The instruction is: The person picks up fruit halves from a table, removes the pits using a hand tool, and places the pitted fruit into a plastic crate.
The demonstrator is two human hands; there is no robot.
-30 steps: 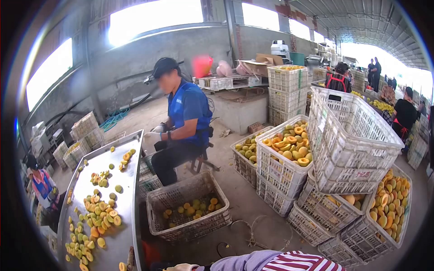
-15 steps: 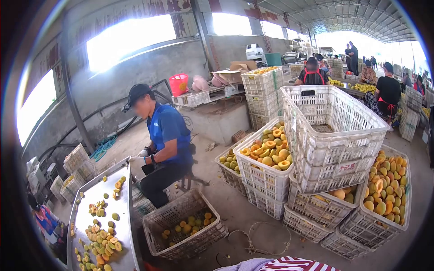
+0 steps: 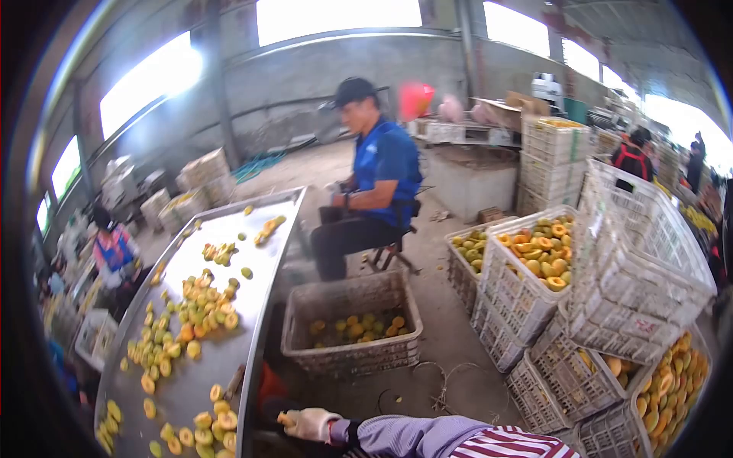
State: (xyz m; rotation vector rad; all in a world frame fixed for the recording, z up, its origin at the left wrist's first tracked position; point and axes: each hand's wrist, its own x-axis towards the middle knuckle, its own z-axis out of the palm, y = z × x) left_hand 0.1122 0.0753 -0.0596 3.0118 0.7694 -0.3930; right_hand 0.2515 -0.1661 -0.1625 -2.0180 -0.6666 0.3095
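My right hand [image 3: 311,424], in a pale glove, reaches out at the bottom centre, just right of the metal tray's edge. Its fingers are closed on a small orange piece of fruit, which looks like an apricot piece [image 3: 286,418]. A purple sleeve with a striped part covers the arm. Halved apricots [image 3: 202,305], yellow-green to orange, lie scattered over the metal tray [image 3: 267,217] on the left. Beyond my hand, a crate [image 3: 351,360] on the floor holds several apricots. My left hand is out of view.
A person in a blue shirt [image 3: 389,172] sits beyond the tray. Stacked crates [image 3: 527,305] of apricots stand at right, with nested crates [image 3: 649,267] on top. A thin cord [image 3: 443,389] lies on the floor. Another person [image 3: 114,248] sits at far left.
The view has swung left, so the tray and the seated person appear further right. My right hand has come into view holding a fruit piece; before, only the sleeve showed.
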